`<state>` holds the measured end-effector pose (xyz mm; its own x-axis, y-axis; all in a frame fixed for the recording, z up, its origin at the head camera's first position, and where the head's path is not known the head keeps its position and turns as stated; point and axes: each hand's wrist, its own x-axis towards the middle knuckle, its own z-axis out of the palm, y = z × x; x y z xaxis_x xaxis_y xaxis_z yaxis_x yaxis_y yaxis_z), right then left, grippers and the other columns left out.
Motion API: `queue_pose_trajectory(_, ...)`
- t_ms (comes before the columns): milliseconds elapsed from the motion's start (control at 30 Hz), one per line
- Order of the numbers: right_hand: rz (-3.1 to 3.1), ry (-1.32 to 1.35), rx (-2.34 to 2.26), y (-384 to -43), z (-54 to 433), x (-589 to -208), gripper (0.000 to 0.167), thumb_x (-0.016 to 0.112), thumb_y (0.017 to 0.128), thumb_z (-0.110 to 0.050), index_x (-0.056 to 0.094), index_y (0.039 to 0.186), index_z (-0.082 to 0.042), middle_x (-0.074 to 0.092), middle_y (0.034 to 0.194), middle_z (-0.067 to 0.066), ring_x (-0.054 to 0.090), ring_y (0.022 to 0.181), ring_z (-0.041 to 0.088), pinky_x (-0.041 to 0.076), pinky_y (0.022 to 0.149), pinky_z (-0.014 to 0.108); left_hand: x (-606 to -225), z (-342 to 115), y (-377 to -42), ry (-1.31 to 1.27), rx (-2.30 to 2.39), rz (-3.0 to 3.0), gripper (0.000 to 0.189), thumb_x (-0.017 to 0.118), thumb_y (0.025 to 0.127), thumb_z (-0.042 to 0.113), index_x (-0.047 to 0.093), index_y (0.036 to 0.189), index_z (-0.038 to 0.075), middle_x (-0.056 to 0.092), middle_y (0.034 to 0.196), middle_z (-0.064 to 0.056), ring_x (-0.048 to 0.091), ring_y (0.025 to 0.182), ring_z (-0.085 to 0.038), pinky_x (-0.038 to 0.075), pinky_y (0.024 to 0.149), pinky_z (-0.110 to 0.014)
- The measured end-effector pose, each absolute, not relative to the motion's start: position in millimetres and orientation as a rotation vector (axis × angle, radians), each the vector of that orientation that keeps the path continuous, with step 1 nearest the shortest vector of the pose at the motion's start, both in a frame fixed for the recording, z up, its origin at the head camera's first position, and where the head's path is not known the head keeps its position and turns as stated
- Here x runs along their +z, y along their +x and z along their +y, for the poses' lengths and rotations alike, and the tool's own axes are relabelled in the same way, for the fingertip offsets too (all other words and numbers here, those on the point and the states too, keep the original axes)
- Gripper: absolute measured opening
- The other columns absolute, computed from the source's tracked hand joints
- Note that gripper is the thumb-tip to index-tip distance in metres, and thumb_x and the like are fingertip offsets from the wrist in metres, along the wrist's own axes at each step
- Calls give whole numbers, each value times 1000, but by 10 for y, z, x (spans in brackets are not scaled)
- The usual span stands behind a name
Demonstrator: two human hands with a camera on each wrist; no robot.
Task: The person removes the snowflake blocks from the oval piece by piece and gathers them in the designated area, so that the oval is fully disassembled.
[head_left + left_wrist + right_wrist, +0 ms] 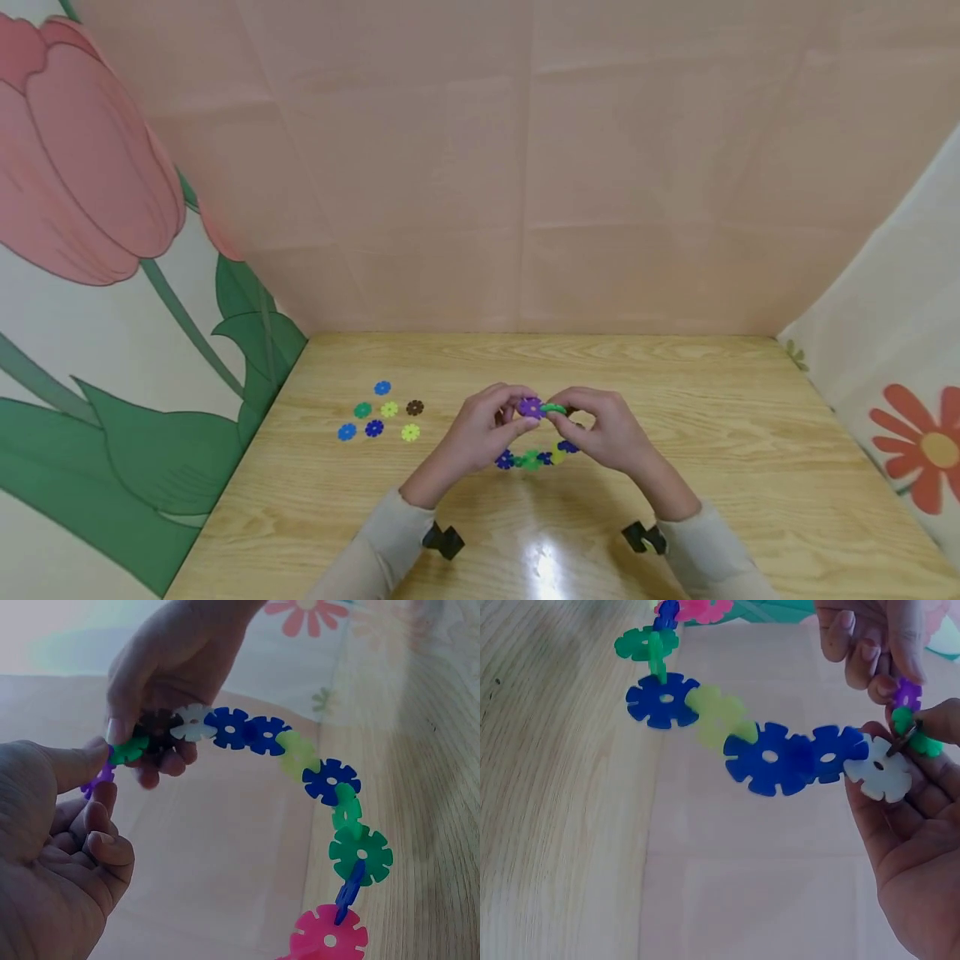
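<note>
My left hand point(483, 429) pinches a purple flower-shaped interlocking disc point(531, 407) between thumb and fingers. Right beside it, my right hand point(603, 429) grips the end of a chain of such discs at a green disc point(129, 751) and a brown disc point(159, 731). Purple and green meet edge to edge; how deeply their slots engage is hard to see. From the right hand the chain runs on through a white disc point(879, 768), blue discs point(769, 757), a yellow disc point(720, 716) and green ones to a pink disc point(330, 939). It hangs in a curve below both hands.
Loose discs lie on the wooden table point(720, 417) left of the hands: blue point(382, 388), green point(363, 410), yellow point(410, 432) and brown point(415, 407) among them. A pink backdrop point(525, 208) rises behind the table, with flower-printed cloth at both sides.
</note>
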<state>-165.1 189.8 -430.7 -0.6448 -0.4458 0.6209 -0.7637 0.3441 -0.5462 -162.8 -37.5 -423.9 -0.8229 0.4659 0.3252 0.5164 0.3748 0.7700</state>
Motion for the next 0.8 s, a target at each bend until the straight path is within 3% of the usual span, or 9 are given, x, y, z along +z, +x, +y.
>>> queue_pose_trajectory(200, -2348, 1052, 1158, -1619, 1919, -4251, 18, 72, 93, -2, 76, 102, -17, 75, 98, -5, 69, 86, 8, 59, 75, 32, -4237, -367, -1632, -933, -1458, -2546, 30, 71, 96, 24, 67, 124, 13, 59, 91, 7, 49, 73, -5, 42, 58, -19)
queue_pose_trajectory(433, -2384, 1083, 1119, -1616, 1935, -4201, 14, 70, 94, -2, 75, 99, -14, 73, 91, -6, 64, 78, 3, 57, 69, 29, -4241, -367, -1648, -950, -1451, -2574, 32, 71, 96, 24, 67, 126, 14, 58, 89, 8, 49, 73, -5, 42, 58, -19)
queue_pose_trajectory(800, -2294, 1151, 1102, -1640, 1944, -4219, 13, 70, 93, -1, 74, 99, -12, 74, 92, -3, 67, 80, 5, 58, 70, 28, -4227, -361, -1647, -951, -1469, -2566, 31, 71, 96, 25, 68, 125, 15, 57, 87, 7, 48, 72, -6, 41, 57, -19)
